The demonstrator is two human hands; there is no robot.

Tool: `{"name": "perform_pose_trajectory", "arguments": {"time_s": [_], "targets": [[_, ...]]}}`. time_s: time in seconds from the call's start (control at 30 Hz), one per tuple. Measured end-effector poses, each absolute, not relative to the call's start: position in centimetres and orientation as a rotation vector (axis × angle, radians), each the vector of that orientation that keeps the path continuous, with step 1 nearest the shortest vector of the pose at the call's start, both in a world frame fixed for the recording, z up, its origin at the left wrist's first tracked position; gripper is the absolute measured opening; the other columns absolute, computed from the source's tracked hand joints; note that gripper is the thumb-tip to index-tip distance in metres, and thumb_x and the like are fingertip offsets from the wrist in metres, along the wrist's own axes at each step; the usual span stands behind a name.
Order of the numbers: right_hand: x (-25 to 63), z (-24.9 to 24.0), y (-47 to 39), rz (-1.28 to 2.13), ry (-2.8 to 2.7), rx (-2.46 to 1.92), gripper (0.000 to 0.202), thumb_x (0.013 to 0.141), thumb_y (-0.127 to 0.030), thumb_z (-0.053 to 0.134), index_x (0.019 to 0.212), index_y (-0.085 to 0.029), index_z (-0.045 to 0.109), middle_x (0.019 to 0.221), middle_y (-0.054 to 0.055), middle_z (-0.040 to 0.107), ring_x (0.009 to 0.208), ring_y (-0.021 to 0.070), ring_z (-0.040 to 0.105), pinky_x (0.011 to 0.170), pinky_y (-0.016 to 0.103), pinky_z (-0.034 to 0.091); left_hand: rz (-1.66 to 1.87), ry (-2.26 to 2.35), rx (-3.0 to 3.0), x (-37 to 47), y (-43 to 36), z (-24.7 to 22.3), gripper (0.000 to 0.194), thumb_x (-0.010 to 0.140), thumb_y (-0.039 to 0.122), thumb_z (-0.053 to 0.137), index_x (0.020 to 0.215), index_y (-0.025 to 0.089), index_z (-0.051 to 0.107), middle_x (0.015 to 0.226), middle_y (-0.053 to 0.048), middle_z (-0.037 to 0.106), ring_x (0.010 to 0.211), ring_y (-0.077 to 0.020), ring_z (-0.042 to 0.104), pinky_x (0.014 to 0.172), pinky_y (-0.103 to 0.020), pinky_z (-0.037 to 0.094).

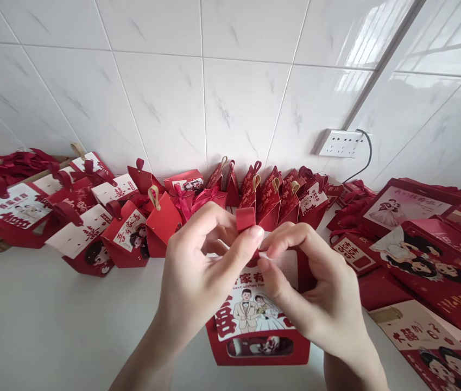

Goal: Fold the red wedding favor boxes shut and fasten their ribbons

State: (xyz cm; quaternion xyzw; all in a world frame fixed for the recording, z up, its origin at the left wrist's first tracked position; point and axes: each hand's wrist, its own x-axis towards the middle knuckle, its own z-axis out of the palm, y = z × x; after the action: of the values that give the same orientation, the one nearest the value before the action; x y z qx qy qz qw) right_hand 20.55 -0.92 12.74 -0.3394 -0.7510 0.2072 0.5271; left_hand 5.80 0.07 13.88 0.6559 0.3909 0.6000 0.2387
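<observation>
A red gift box (263, 359) stands upright on the white table in front of me. Its white card (250, 309) is printed with a bride and groom, and wrapped items show through the oval window below. Above the box top, my left hand (206, 260) pinches a red ribbon loop (246, 218) between thumb and index finger. Close beside it, the thumb and index finger of my right hand (311, 282) are closed at the ribbon's lower end on a small white piece I cannot identify. My fingers hide part of the box top.
Several finished red boxes (126, 236) with ribbon loops line the tiled wall at the left and back. Flat red boxes (434, 266) are piled at the right. Dark red ribbons (14, 163) lie at far left. A power strip (338, 144) with a cable hangs on the wall.
</observation>
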Motion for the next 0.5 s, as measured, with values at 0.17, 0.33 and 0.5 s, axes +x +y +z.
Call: {"name": "perform_pose_trajectory", "arguments": {"time_s": [0.17, 0.33, 0.5], "targets": [[20.68, 12.80, -0.82, 0.479, -1.804, -0.813, 0.014, 0.085, -0.010, 0.056, 0.086, -0.022, 0.049, 0.075, -0.004, 0.055, 0.063, 0.0078, 0.049, 0.053, 0.020, 0.041, 1.669, 1.027, 1.783, 5.82, 0.34, 13.77, 0.021, 0.086, 0.026, 0.064, 0.069, 0.019, 0.052, 0.057, 0.007, 0.047, 0.045, -0.0035, 0.046, 0.038, -0.012, 0.037], [20.73, 12.88, -1.01, 0.455, -1.822, -0.838, 0.014, 0.085, -0.010, 0.057, 0.085, -0.022, 0.050, 0.080, -0.003, 0.059, 0.070, 0.0087, 0.055, 0.058, 0.019, 0.044, 1.723, 1.030, 1.789, 5.66, 0.37, 13.74, 0.027, 0.087, 0.026, 0.063, 0.065, 0.017, 0.050, 0.057, 0.007, 0.043, 0.044, -0.0024, 0.039, 0.038, -0.012, 0.034], [21.21, 13.14, -0.78, 0.390, -1.825, -0.897, 0.011, 0.087, -0.014, 0.057, 0.084, -0.023, 0.050, 0.076, -0.003, 0.060, 0.066, 0.0094, 0.056, 0.055, 0.018, 0.044, 1.678, 1.036, 1.855, 5.66, 0.97, 13.57, 0.022, 0.089, 0.028, 0.061, 0.071, 0.017, 0.055, 0.056, 0.007, 0.045, 0.044, -0.0026, 0.043, 0.039, -0.011, 0.037]]}}
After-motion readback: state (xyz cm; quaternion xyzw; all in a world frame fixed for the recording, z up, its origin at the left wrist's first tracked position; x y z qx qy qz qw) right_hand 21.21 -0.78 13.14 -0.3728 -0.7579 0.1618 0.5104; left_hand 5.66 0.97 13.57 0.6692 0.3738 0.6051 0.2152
